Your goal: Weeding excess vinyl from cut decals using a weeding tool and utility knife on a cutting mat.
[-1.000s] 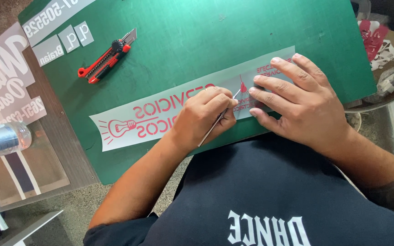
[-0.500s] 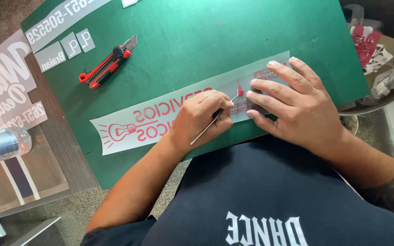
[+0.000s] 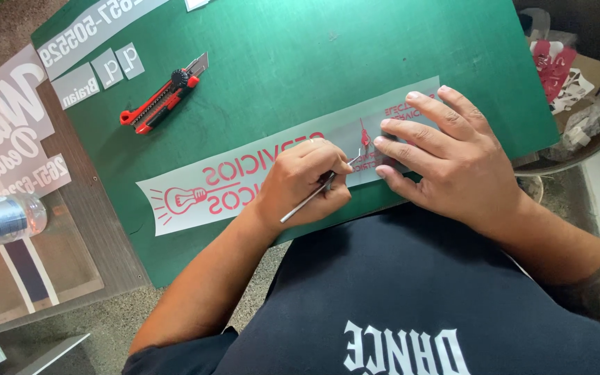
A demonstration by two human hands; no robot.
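Note:
A long grey vinyl strip (image 3: 244, 177) with red letters and a red light-bulb drawing lies on a green cutting mat (image 3: 314, 55). My left hand (image 3: 300, 184) grips a thin metal pick (image 3: 314, 198) like a pen. Its tip touches a small red sliver of vinyl (image 3: 364, 139) that stands up near the middle of the strip. My right hand (image 3: 453, 156) lies flat, palm down, on the strip's right part, fingers spread just right of the pick's tip.
A red utility knife (image 3: 161, 103) lies on the mat at the upper left, beside small cut sticker pieces (image 3: 98, 76). A plastic bottle (image 3: 5, 219) lies at the left edge. At the upper right, a dark bin (image 3: 571, 76) holds vinyl scraps.
Both hands stay on the strip in nearly the same place. The pick's tip has shifted slightly at the red sliver, and the view has moved a little.

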